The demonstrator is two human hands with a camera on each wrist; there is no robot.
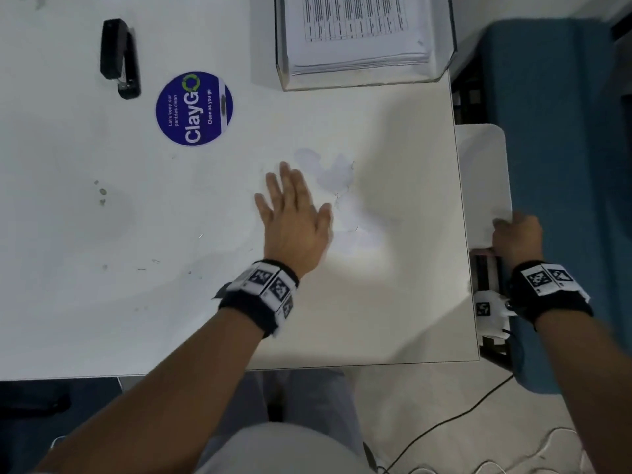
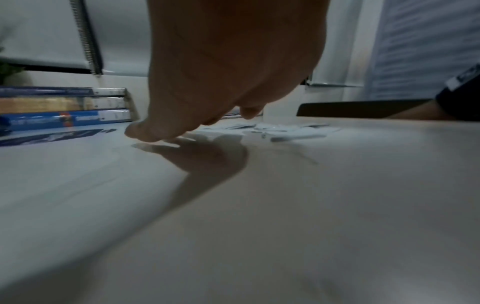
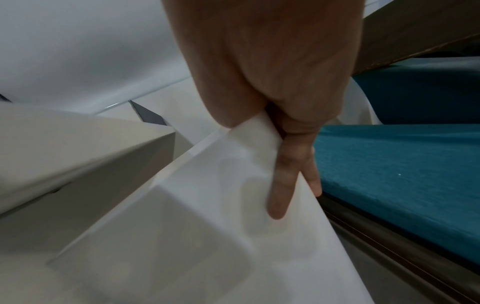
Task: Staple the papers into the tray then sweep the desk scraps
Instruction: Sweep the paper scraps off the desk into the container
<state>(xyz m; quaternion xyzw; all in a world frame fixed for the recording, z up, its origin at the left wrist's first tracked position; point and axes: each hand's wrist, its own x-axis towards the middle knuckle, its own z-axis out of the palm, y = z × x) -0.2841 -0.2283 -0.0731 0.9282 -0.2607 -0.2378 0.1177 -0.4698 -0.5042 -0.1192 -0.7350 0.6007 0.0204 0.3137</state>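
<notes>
My left hand lies flat and open on the white desk, fingers straight, just left of a loose patch of white paper scraps and thin staple bits. In the left wrist view its fingertips touch the surface, with the paper scraps beyond them. My right hand grips the near rim of a white plastic container held against the desk's right edge; thumb and fingers pinch the container's wall. A clear tray at the back holds a stack of printed papers.
A black stapler lies at the back left beside a round blue ClayGo sticker. Small specks dot the left of the desk. A teal seat stands right of the desk. Cables run on the floor. Books are stacked at the desk's back.
</notes>
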